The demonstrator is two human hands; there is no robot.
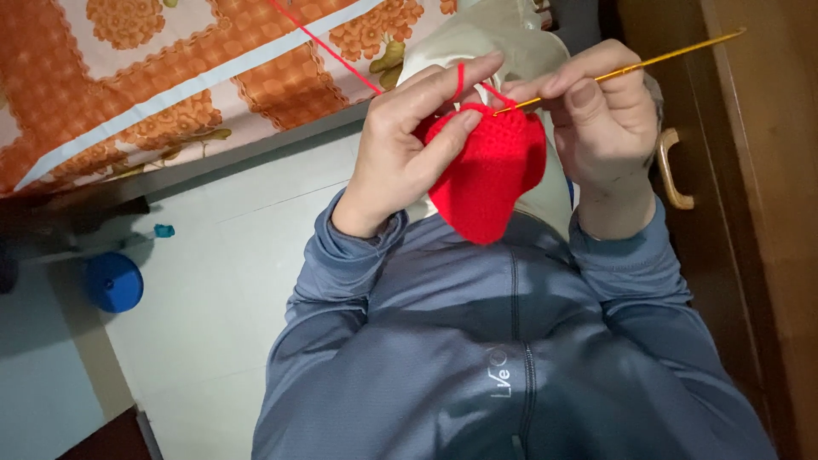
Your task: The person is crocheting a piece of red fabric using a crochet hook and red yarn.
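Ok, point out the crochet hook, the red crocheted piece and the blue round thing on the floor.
crochet hook [673, 56], head view, middle of its golden shaft.
red crocheted piece [490, 175], head view, centre of the fabric.
blue round thing [113, 282], head view, its top.

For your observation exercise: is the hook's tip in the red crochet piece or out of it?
In. The gold crochet hook, held by the right hand, meets the top edge of the red crochet piece, its tip hidden in the stitches.

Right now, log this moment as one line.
left hand: holds red crochet piece | right hand: holds gold crochet hook | red yarn: over forefinger
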